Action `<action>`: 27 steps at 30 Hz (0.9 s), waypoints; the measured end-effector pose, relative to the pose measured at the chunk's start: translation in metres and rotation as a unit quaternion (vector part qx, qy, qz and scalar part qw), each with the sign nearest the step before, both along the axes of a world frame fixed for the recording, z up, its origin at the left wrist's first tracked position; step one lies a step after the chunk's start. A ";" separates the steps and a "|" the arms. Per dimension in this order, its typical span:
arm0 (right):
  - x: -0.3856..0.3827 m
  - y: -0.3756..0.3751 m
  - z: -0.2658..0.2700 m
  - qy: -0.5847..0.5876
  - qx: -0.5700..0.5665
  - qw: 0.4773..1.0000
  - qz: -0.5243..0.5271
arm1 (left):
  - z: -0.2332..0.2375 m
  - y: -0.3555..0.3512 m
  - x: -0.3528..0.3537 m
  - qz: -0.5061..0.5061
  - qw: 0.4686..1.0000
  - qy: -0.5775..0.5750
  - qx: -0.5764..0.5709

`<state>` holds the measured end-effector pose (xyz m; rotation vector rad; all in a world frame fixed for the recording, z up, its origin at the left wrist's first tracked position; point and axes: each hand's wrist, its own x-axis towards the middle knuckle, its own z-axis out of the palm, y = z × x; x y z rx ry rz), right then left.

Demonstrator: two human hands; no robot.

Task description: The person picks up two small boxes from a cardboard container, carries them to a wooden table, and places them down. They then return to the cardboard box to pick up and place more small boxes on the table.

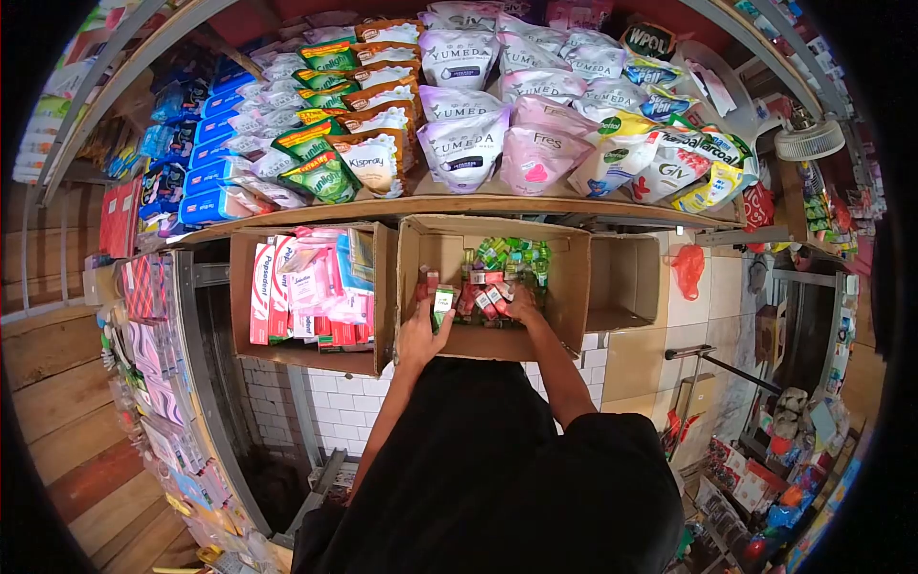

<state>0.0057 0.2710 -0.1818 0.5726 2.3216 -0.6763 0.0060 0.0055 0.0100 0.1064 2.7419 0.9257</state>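
Note:
My left hand (419,337) is closed around a small green-and-white box (445,302) at the left inside of an open cardboard box (493,341). A small red box (432,280) stands by its fingertips. On the right, my right hand (524,304) has its fingers bent round small red-and-white boxes (488,300) in the same cardboard box; its fingertips are partly hidden. Behind them lie several small green bottles or packs (512,256), too small to read.
A second cardboard box (304,354) at left holds Pepsodent cartons (260,292) and pink packs (311,289). An open carton (623,277) stands at right. Above, a wooden shelf (421,206) carries rows of refill pouches (466,143). A jar with a white lid (809,142) is at upper right.

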 end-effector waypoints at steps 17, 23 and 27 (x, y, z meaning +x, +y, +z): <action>0.029 0.015 -0.037 -0.130 0.043 0.985 0.101 | -0.010 -0.002 0.000 -0.020 1.000 0.002 -0.009; 0.026 0.020 -0.045 -0.164 0.039 0.980 0.108 | -0.009 -0.002 -0.001 -0.019 0.999 -0.020 -0.028; 0.027 0.018 -0.038 -0.125 0.074 0.981 0.129 | -0.009 -0.002 -0.001 -0.018 1.000 -0.006 -0.021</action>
